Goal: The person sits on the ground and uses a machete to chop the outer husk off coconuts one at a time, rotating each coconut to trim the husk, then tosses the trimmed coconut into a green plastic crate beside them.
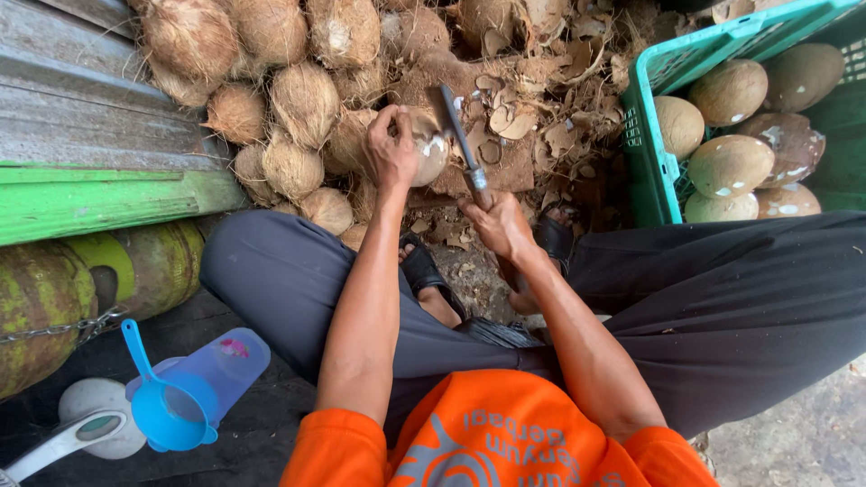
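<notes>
My left hand [391, 149] grips a partly husked coconut [431, 144] resting on a brown chopping block [492, 167]. My right hand [496, 224] is closed around the handle of a heavy cleaver [457, 126], whose blade points away from me and lies against the coconut's right side. White flesh shows on the coconut where shell is cut away. I sit with dark trousers and black sandals, knees spread on either side of the block.
A heap of fibrous brown coconuts [271, 90] lies to the left and behind. Shell chips [541, 117] litter the ground. A green crate [649, 135] at right holds peeled coconuts [729, 165]. A green gas cylinder [81, 289], blue scoop [167, 410] and jug [221, 361] sit at left.
</notes>
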A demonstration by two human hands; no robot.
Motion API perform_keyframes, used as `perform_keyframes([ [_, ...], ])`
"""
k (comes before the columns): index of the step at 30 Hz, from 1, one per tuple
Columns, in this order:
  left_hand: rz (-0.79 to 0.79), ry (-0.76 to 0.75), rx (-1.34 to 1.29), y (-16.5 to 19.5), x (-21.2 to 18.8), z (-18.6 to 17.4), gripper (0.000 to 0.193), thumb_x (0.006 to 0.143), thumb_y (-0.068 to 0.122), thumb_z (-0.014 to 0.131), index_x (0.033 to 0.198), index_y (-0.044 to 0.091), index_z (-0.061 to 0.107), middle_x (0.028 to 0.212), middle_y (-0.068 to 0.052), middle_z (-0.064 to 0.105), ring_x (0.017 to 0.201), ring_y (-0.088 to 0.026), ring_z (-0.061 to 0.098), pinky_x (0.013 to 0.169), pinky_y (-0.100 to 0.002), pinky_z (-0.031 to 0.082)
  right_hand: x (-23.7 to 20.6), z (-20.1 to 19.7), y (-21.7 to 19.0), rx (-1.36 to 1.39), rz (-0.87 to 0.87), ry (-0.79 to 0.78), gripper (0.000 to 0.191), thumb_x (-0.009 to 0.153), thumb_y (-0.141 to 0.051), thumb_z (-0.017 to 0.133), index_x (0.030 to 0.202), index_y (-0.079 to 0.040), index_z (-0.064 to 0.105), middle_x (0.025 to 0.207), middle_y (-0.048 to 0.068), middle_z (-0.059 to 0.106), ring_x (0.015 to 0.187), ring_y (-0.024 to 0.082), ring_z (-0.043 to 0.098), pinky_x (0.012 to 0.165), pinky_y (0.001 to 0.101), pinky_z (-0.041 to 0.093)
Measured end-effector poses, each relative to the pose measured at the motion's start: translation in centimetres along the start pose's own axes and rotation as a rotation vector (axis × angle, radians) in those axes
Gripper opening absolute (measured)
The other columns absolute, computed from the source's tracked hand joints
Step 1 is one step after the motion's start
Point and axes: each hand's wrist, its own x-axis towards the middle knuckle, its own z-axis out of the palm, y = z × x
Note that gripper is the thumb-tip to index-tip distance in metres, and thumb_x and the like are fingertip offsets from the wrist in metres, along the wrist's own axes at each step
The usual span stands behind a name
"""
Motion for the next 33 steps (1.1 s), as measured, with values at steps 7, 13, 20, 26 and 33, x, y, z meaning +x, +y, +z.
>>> perform_keyframes([
  [7, 0.039, 0.09, 0.066, -0.1, -0.1, 0.2, 0.038, 0.102, 0.047, 0.05, 0.109, 0.02, 0.075, 0.088, -0.003, 0.077, 0.077, -0.02, 0.067, 0.078, -0.045, 0.05, -0.4, -0.1, 0.4, 0.33, -0.321, 0.108, 0.031, 0.099, -0.027, 0.069, 0.075, -0.009, 0.06, 0.06, -0.001, 0.056, 0.047, 0.01, 0.049, 0.041, 0.0312, 0.041],
  [13, -0.16, -0.099, -0.008, 0.3, -0.2, 0.1, 0.043, 0.103, 0.049, 0.04, 0.109, 0.018, 0.07, 0.091, -0.005, 0.076, 0.079, -0.024, 0.069, 0.075, -0.044, 0.055, 0.4, 1.2, 0.6, -0.047, -0.017, 0.034, 0.021, 0.098, -0.026, 0.067, 0.087, -0.009, 0.068, 0.059, 0.0, 0.06, 0.045, 0.009, 0.053, 0.042, 0.0294, 0.047],
  [20, 0.061, 0.127, -0.019, 0.3, -0.8, 0.3, 0.039, 0.102, 0.043, 0.047, 0.109, 0.015, 0.074, 0.095, -0.009, 0.075, 0.087, -0.026, 0.068, 0.083, -0.046, 0.051, 0.4, 1.7, 2.0, 0.208, -0.316, 0.161, 0.022, 0.102, -0.022, 0.067, 0.089, -0.004, 0.069, 0.063, 0.004, 0.06, 0.047, 0.01, 0.05, 0.041, 0.0304, 0.039],
  [26, 0.113, 0.156, -0.04, 0.3, -1.0, 0.0, 0.036, 0.102, 0.042, 0.052, 0.104, 0.013, 0.073, 0.092, -0.011, 0.072, 0.083, -0.026, 0.066, 0.078, -0.042, 0.051, 2.0, 1.3, 3.1, -0.006, -0.024, 0.117, 0.023, 0.098, -0.023, 0.068, 0.086, -0.005, 0.061, 0.058, 0.002, 0.053, 0.045, 0.012, 0.046, 0.04, 0.0312, 0.036],
  [33, 0.067, 0.138, -0.053, 0.2, -1.1, 0.3, 0.03, 0.1, 0.037, 0.052, 0.092, 0.016, 0.072, 0.076, -0.003, 0.067, 0.068, -0.02, 0.062, 0.068, -0.038, 0.046, 1.6, 1.6, 3.2, 0.285, -0.216, 0.195, 0.036, 0.097, -0.031, 0.07, 0.074, -0.006, 0.059, 0.059, 0.001, 0.054, 0.048, 0.011, 0.048, 0.043, 0.0306, 0.037],
])
